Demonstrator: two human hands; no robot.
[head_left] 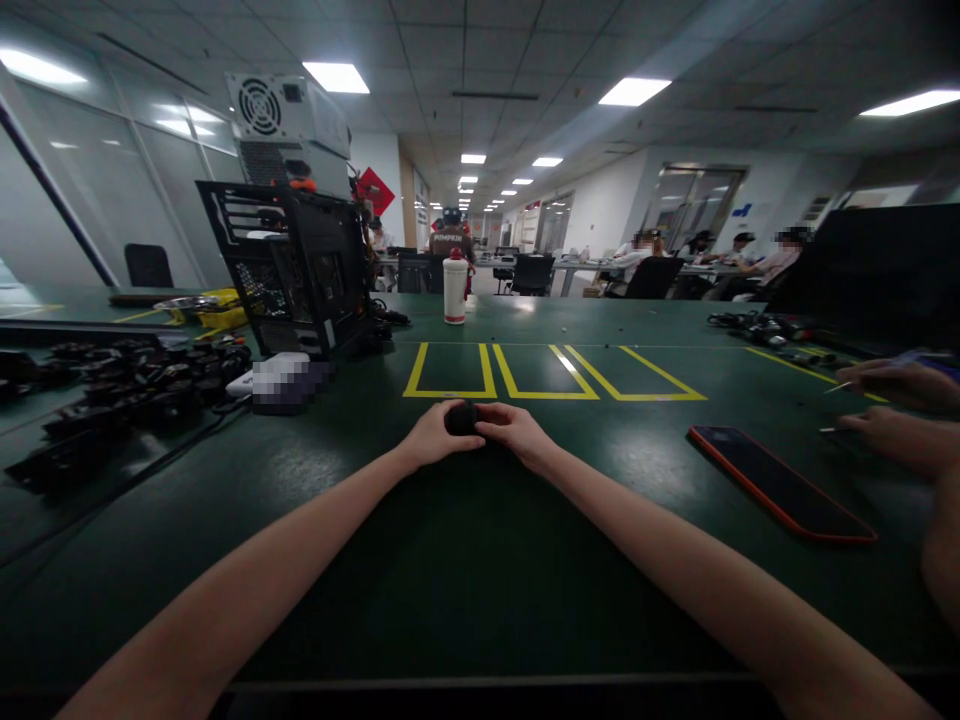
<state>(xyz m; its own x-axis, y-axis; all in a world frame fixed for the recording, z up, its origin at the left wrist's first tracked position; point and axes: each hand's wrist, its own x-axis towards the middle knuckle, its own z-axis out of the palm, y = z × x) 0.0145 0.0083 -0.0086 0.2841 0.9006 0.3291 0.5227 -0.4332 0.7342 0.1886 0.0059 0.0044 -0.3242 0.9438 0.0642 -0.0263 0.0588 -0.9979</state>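
A small dark rounded object (460,419) is between my two hands, just in front of the yellow tape outlines on the green table (480,560). My left hand (437,436) wraps round its left side, with the thumb beneath it. My right hand (516,431) holds its right side with fingertips and thumb pressed together. The fingers partly cover the object, and its details are too dark to tell.
A white bottle (454,290) stands beyond the tape. At the left are an open computer case (300,265), a white box (270,375) and heaped black parts (135,400). A phone (780,483) lies at the right, near another person's hands (896,415) holding thin tools.
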